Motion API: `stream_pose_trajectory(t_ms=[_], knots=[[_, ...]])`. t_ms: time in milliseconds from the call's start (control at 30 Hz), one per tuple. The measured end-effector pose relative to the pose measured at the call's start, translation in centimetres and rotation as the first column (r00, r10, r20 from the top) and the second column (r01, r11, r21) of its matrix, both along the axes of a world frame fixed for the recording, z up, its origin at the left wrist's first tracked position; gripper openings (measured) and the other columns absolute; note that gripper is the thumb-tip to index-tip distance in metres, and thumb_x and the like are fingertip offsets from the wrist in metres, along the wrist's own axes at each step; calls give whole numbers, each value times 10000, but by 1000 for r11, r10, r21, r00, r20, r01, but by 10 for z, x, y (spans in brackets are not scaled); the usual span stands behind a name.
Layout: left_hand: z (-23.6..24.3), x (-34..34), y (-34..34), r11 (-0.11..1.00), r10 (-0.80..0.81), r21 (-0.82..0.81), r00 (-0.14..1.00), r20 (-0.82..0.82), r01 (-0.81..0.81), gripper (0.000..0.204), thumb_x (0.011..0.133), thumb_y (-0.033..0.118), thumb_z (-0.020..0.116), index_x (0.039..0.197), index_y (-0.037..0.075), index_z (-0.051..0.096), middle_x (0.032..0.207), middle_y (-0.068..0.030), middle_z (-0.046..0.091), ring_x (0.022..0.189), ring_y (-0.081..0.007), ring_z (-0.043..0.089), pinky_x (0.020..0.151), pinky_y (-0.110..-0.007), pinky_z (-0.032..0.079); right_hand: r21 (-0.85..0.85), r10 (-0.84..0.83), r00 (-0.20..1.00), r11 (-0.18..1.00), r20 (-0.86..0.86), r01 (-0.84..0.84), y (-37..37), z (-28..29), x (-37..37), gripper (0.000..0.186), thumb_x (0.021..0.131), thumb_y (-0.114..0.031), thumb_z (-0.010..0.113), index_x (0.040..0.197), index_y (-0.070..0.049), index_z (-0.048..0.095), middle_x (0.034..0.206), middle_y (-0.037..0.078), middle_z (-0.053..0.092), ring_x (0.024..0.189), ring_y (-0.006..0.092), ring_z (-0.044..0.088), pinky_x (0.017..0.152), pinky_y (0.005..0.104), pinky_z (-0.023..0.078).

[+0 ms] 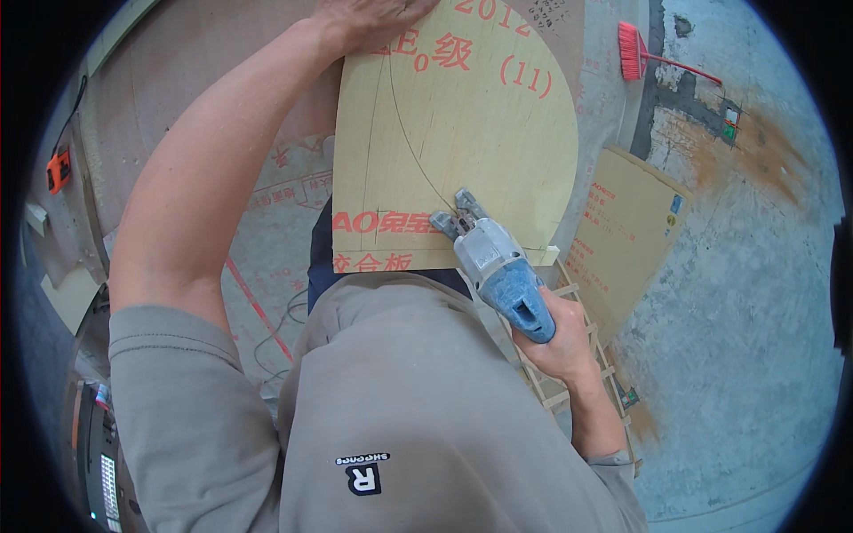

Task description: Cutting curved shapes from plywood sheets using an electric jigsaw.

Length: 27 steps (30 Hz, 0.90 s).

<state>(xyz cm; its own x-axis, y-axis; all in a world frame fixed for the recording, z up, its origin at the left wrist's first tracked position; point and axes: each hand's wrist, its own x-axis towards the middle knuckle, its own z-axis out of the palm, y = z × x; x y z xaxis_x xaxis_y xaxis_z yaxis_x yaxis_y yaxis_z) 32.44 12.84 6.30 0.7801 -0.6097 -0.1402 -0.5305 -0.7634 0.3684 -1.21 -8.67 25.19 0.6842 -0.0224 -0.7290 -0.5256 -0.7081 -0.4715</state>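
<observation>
A pale plywood board (462, 133) with a rounded right edge and red printing lies in front of me, a pencilled curve drawn across it. My right hand (555, 342) grips the blue handle of a grey-and-blue jigsaw (493, 262), whose base sits on the board's near edge at the end of the pencilled curve. My left hand (369, 16) presses flat on the board's far edge at the top of the view, arm stretched out.
A second plywood sheet (626, 226) leans at the right on the concrete floor. A slatted wooden frame (577, 355) lies under my right wrist. A red broom (653, 53) lies at the back. An orange tool (58, 169) sits far left, with cables near my body.
</observation>
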Motion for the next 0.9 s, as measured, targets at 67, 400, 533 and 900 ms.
stream_pose_trajectory(t_ms=[67,400,533,900], knots=[[-5,-1,0,1000,5,13,1000,20,-6,537,1009,383,501,1434,56,529,1637,-156,353,1575,-329,206,1240,-665,18,-3,17,1000,1000,-23,-17,-2,0,3,227,713,-91,765,886,-42,626,822,178,645,785,421,646,696,441,530],[-2,-6,-1,999,53,3,997,-61,-53,533,1014,412,481,1482,161,525,1659,-158,334,1590,-316,163,1242,-663,-23,-7,118,991,993,66,-117,-17,-10,-10,198,709,-59,740,854,-33,607,734,172,619,661,384,623,644,396,510],[-10,-7,0,997,74,-24,997,-20,-74,532,1008,417,492,1479,173,534,1653,-157,346,1584,-314,186,1243,-662,-23,-7,134,988,991,75,-134,-15,-11,-6,186,727,-58,748,849,-29,610,723,158,624,631,352,624,633,381,508],[-5,-11,-4,995,95,-39,996,5,-94,530,994,433,507,1465,194,549,1647,-150,361,1578,-308,210,1239,-667,-10,26,25,995,999,99,-28,4,-5,1,161,759,-45,749,857,-19,623,701,128,624,601,267,611,639,344,508]])
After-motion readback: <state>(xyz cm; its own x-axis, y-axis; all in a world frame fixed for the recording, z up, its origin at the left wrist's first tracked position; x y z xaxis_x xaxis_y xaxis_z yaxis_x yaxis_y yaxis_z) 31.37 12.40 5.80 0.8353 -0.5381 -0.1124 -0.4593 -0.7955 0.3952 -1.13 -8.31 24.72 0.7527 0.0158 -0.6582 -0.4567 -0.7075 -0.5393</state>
